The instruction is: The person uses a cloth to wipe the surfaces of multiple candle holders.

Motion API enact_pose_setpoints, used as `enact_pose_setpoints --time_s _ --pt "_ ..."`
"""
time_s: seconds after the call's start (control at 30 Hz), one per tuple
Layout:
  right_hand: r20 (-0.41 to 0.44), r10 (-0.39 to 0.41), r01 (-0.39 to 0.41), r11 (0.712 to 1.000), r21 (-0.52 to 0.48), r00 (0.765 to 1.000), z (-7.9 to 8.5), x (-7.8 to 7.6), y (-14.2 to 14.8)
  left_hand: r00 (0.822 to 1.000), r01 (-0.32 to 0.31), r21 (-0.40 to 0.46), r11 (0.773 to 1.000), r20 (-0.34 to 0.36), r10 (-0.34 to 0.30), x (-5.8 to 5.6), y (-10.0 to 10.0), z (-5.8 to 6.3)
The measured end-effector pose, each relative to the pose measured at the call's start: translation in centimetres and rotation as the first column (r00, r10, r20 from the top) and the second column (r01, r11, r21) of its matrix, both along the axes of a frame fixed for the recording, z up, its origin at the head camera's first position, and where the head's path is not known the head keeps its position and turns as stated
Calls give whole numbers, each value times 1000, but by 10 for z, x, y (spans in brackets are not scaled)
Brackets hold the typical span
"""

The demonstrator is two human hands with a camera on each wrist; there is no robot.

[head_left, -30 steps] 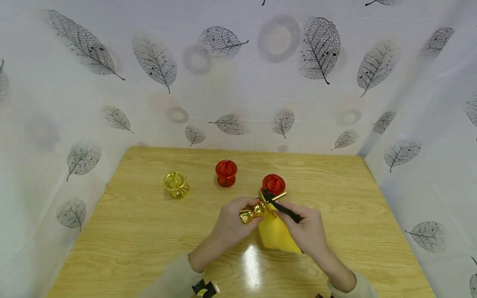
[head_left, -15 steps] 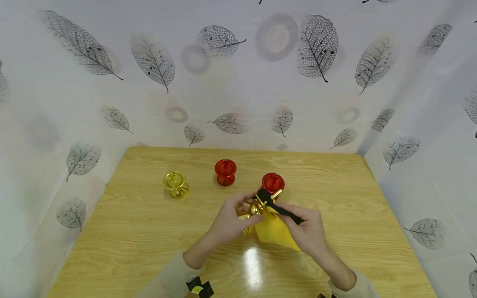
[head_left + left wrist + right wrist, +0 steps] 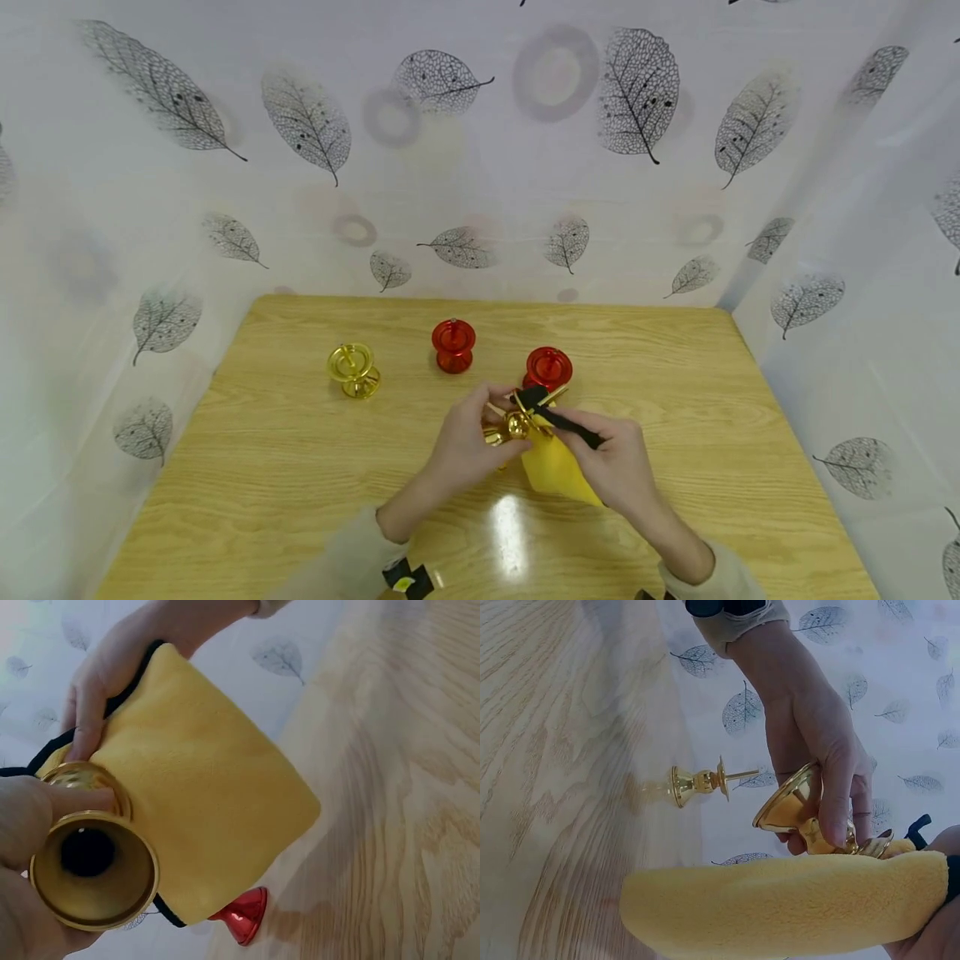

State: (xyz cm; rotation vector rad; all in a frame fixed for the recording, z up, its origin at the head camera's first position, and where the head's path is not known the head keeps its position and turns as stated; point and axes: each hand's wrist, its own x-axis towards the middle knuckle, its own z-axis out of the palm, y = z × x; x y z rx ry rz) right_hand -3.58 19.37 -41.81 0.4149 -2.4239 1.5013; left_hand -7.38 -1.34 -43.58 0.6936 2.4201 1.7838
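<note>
A shiny gold candlestick [image 3: 517, 426] lies tilted in my left hand [image 3: 463, 440], its stem pinched between thumb and fingers. Its hollow base [image 3: 133, 889] faces the left wrist camera. My right hand [image 3: 619, 460] grips a yellow cloth [image 3: 557, 468] with black edging. The cloth's dark edge laps over the candlestick's dish around the spike, and the rest hangs below the hands. In the right wrist view, the fluffy cloth [image 3: 780, 904] covers part of the dish end, while the flared base [image 3: 789, 808] shows beside the left fingers.
Behind the hands on the wooden table [image 3: 285, 467] stand a gold candlestick [image 3: 360, 383] at left, a red candlestick [image 3: 454, 343] in the middle and another red candlestick [image 3: 549, 367] just beyond the cloth. A white leaf-printed sheet [image 3: 480, 183] encloses the table's back and sides.
The held candlestick has turned in my left hand, its base swinging partly behind the fingers, which have shifted on it. The cloth's black edge has bunched over the dish.
</note>
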Motion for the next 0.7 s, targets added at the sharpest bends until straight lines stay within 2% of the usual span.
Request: enact_pose_setpoints --time_s 0.07,0.13,0.27,0.37,0.47,0.57,0.7 --pt "8 -13 13 1000 16 1000 2 0 -1 995 -46 -24 999 -87 44 1 3 0" --pt "12 -10 10 1000 14 1000 3 -1 -1 995 -51 -13 999 -87 49 2 3 0" --pt "24 5 -5 1000 -29 1000 0 -1 2 997 -11 44 999 71 8 3 1 -1" --pt "42 26 -23 998 -66 999 -1 -2 6 977 5 79 997 212 -22 4 -2 -3" --pt "58 42 -37 996 -85 997 -1 -2 8 952 5 122 993 304 -43 3 -4 -3" --pt "55 54 -49 995 -92 997 -1 -3 8 944 -3 143 990 326 -44 3 -4 -2" --pt "45 48 -44 996 -75 998 0 -2 5 955 -32 128 991 296 -7 4 -2 -3"
